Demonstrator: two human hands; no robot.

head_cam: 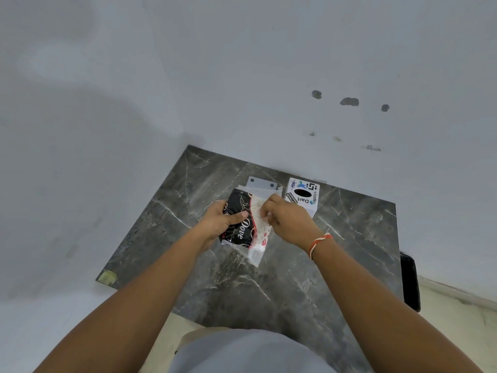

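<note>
A black "Dove" packet (pixel 238 224) with red and white trim sits inside a clear plastic bag (pixel 255 254) above the dark marble table (pixel 282 286). My left hand (pixel 219 224) grips the packet from the left, thumb across its black face. My right hand (pixel 287 220) pinches the white edge of the bag at the packet's right side. A red and white thread band circles my right wrist.
A white box (pixel 302 197) with stickers, one reading "Dart", lies on the table just behind my right hand. A grey flat plate (pixel 262 182) with two holes lies behind the packet. White walls close the corner; a dark object (pixel 410 281) sits off the table's right edge.
</note>
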